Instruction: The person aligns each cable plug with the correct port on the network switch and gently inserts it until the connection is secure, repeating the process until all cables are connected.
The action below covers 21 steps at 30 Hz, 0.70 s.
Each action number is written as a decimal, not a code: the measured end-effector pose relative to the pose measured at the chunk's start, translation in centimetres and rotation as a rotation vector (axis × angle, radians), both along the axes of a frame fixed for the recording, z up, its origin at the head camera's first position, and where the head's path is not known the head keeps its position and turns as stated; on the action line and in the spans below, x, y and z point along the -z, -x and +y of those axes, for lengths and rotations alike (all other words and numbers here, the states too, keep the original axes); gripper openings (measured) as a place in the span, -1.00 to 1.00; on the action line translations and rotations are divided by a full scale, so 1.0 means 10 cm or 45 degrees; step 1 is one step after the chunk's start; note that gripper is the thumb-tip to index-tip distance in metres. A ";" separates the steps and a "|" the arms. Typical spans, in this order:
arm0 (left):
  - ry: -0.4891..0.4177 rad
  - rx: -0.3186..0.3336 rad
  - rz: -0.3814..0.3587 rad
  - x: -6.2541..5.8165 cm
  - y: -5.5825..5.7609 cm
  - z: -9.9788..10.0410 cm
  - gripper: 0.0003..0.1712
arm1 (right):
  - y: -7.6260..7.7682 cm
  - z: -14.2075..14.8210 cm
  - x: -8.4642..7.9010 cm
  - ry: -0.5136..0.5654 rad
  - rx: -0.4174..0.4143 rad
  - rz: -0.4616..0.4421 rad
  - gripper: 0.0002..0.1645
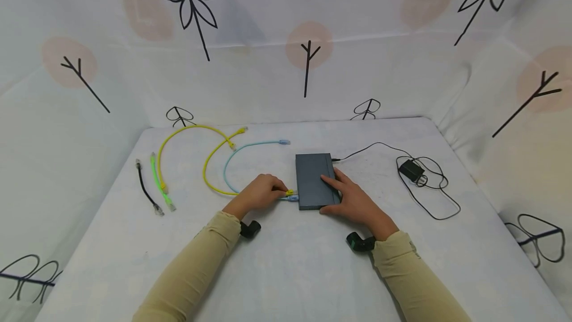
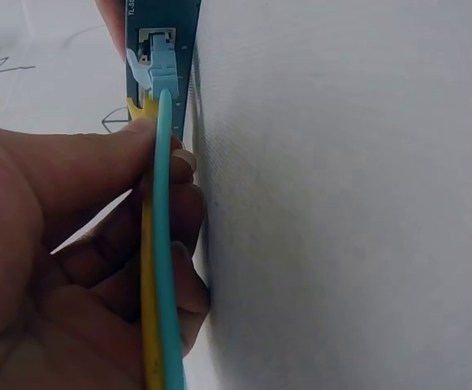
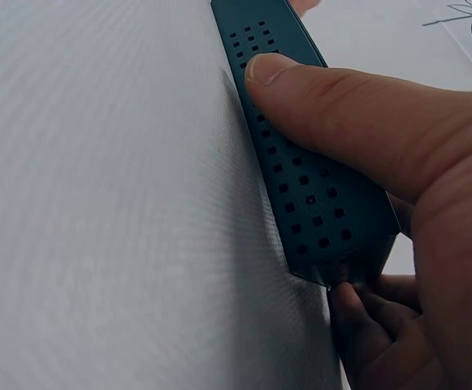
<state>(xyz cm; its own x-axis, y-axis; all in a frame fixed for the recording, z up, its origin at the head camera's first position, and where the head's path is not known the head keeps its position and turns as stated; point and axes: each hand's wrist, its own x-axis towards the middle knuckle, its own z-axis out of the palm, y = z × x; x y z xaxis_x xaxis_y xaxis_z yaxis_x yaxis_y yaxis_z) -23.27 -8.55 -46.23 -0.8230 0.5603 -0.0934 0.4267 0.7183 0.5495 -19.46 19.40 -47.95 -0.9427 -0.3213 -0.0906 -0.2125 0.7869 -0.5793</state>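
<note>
The yellow plug [image 1: 289,192] is pinched in the left hand [image 1: 261,192], the nearer one, just left of the box [image 1: 318,183], its long axis aimed at it (whether it is seated cannot be told), beside a blue plug [image 2: 164,73]. The box is gripped at its right by the right hand [image 1: 350,199]. Beneath it, white cloth [image 1: 304,267] is spread; behind, a patterned drape [image 1: 263,83] is hung.
</note>
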 end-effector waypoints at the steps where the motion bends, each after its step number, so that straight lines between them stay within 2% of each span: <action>1: -0.008 -0.002 -0.009 0.00 0.00 0.00 -0.80 | 0.00 0.00 0.00 0.002 0.000 0.000 0.12; 9: -0.075 0.009 -0.072 0.00 0.03 -0.01 -0.80 | 0.00 0.01 0.00 -0.006 0.000 0.003 0.12; 21: -0.070 -0.001 -0.115 0.03 0.06 0.04 -0.79 | -0.01 0.00 -0.01 -0.002 0.006 -0.001 0.12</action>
<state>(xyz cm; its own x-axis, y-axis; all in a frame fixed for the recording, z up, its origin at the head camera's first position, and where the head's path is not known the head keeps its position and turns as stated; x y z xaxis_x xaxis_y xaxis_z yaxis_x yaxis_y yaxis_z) -23.92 -8.19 -46.52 -0.8132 0.5658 -0.1366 0.3729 0.6866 0.6241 -19.32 19.38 -47.85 -0.9440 -0.3169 -0.0920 -0.2085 0.7889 -0.5781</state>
